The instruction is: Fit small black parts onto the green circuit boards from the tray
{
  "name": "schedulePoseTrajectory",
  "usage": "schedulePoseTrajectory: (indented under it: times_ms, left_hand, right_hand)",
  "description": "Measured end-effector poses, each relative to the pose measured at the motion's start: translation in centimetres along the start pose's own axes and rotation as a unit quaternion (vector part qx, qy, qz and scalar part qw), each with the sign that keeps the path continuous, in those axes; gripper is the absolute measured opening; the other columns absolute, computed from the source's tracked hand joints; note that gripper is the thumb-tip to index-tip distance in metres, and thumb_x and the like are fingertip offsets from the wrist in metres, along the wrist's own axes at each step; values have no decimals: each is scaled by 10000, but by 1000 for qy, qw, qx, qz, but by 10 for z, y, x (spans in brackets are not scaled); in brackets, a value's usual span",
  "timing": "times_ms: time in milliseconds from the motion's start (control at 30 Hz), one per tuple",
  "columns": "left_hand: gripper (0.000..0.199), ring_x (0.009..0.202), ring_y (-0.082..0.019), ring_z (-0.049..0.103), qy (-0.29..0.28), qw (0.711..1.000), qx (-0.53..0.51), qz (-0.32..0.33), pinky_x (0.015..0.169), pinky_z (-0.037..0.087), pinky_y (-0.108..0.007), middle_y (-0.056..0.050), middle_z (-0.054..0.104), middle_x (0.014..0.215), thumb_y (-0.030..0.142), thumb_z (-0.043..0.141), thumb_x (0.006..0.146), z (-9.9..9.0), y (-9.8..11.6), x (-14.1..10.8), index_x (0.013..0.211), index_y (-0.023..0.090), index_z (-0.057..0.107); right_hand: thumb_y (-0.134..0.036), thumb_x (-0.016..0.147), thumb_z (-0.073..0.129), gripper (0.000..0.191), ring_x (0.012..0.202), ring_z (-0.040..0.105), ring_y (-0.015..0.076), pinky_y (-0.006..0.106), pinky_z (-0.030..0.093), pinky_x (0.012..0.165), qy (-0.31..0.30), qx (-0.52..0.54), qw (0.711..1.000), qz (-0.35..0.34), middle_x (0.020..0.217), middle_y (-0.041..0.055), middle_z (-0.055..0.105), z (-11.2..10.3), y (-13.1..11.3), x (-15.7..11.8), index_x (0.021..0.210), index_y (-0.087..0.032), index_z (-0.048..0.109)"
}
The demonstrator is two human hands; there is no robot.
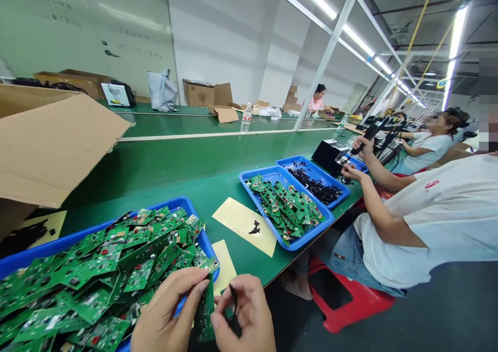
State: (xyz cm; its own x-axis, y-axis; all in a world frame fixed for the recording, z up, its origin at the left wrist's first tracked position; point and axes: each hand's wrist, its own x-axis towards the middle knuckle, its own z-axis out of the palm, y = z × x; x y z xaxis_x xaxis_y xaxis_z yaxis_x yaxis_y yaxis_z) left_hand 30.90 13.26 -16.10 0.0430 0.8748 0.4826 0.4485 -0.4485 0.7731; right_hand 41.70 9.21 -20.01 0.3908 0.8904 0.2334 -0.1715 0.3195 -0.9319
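Observation:
My left hand (173, 310) pinches the top of a green circuit board (205, 313) between thumb and fingertips, holding it roughly upright at the table's front edge. Close beside it, my right hand (245, 313) has curled fingers around a thin black strip (234, 302), with its thumb against the board's edge. What the strip is exactly I cannot make out. To the left of both hands lies a blue tray (187, 202) heaped with green circuit boards (128, 258).
Pale yellow sheets (229, 212) lie on the green table (155, 178), one bearing small black pieces (254, 228). Beyond are blue trays of boards (288, 206) and black parts (311, 183). A cardboard box (58, 144) stands left; a co-worker (439, 212) sits right on a red stool (350, 302).

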Motion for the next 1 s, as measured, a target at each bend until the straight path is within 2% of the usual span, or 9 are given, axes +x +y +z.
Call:
schedulePoseTrajectory:
  times_ms: [100, 167, 267, 367, 467, 567, 667, 767, 1000]
  left_hand:
    - [185, 793, -189, 712, -61, 997, -27, -38, 715, 586, -245, -22, 744, 885, 363, 573, 801, 9, -7, 6, 866, 262, 713]
    - [280, 858, -204, 712, -96, 990, -71, -73, 744, 587, -273, -52, 741, 968, 378, 540, 820, 18, -10, 8, 1020, 244, 681]
    - [403, 914, -196, 696, -140, 978, -118, -97, 755, 586, -287, -87, 705, 1057, 362, 476, 869, 33, -9, 16, 1238, 216, 542]
    - [317, 928, -188, 672, -186, 981, -41, -30, 733, 585, -284, -99, 663, 1071, 301, 437, 891, 55, 1, 33, 1150, 198, 588]
    - [252, 960, -197, 647, -253, 964, 75, 46, 802, 562, -324, -96, 642, 1057, 191, 446, 872, 86, 17, 56, 1054, 178, 620]
    - [217, 979, -212, 632, -269, 954, 116, 63, 872, 523, -360, -83, 644, 1015, 139, 524, 836, 125, 29, 77, 1021, 173, 633]
    - [191, 973, -215, 621, -271, 947, 156, 69, 839, 522, -393, -78, 639, 1017, 160, 568, 849, 162, 37, 95, 1033, 143, 614]
    - [198, 979, -207, 608, -267, 943, 184, 79, 826, 516, -418, -65, 623, 1081, 239, 571, 876, 190, 40, 106, 1046, 140, 593]
    - [247, 934, -194, 619, -269, 937, 199, 96, 791, 530, -398, -69, 613, 1106, 287, 553, 888, 217, 32, 111, 1097, 158, 575]
  right_hand:
    - [-243, 639, 725, 353, 607, 542, 117, 231, 480, 568, -23, 72, 992, 102, 736, -21, 542, -14, 10, 14, 913, -228, 503]
    - [-314, 597, 749, 402, 594, 545, 118, 228, 471, 535, -11, 44, 993, 112, 748, -6, 561, -30, 10, 27, 905, -211, 511]
    - [-361, 595, 747, 424, 656, 582, 151, 267, 502, 584, 33, -35, 996, 79, 758, 16, 581, -66, 3, 54, 914, -191, 524]
    - [-355, 620, 753, 431, 684, 573, 140, 267, 499, 639, 115, -102, 988, 17, 770, -13, 548, -113, -7, 95, 928, -205, 492]
    - [-317, 734, 717, 369, 706, 566, 131, 292, 498, 685, 189, -180, 965, -35, 839, -13, 536, -160, -13, 141, 991, -184, 487]
    - [-283, 889, 596, 208, 721, 583, 138, 306, 512, 661, 206, -258, 943, -45, 919, 18, 574, -190, -9, 180, 1035, -146, 539]
    - [-292, 918, 569, 190, 722, 605, 140, 309, 526, 658, 186, -322, 928, -36, 919, 25, 606, -204, 0, 201, 1024, -135, 574]
    - [-300, 915, 573, 204, 775, 615, 158, 341, 527, 709, 177, -371, 910, -46, 948, 34, 614, -208, 6, 206, 1036, -136, 578]
    - [-366, 870, 591, 260, 865, 608, 212, 429, 474, 831, 170, -409, 892, -93, 936, 52, 620, -210, 4, 193, 1005, -143, 575]
